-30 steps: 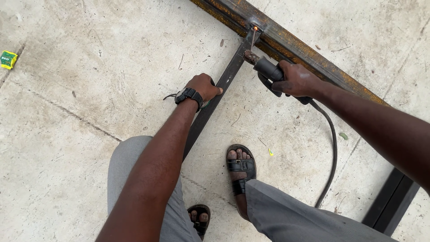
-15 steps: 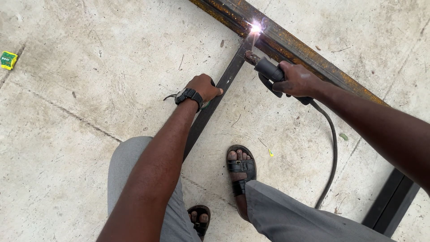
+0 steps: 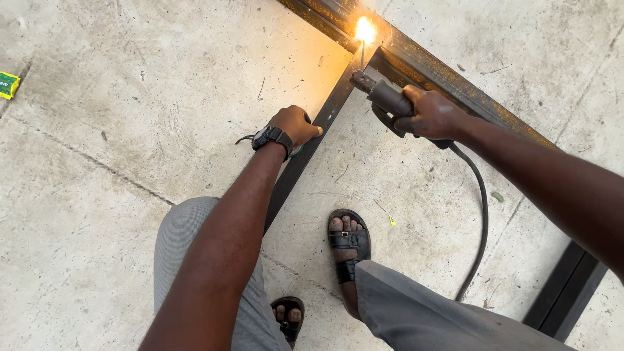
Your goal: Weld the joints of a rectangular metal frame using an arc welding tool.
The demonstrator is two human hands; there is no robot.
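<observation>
A dark steel bar (image 3: 305,156) lies on the concrete floor and meets a rusty steel beam (image 3: 448,84) at the top. My left hand (image 3: 296,123), with a black wristwatch (image 3: 272,136), presses down on the dark bar. My right hand (image 3: 432,114) grips a black welding electrode holder (image 3: 387,97). Its thin rod points up to the joint, where a bright yellow-white arc (image 3: 365,29) burns. A black cable (image 3: 481,214) runs back from the holder along the floor.
My feet in black sandals (image 3: 349,244) stand just right of the dark bar, grey trousers above them. Another dark bar (image 3: 562,292) lies at the lower right. A small green and yellow packet (image 3: 8,84) sits at the left edge.
The arc at the joint has grown from a faint glow to a bright flare lighting the floor nearby. Both hands stay where they were.
</observation>
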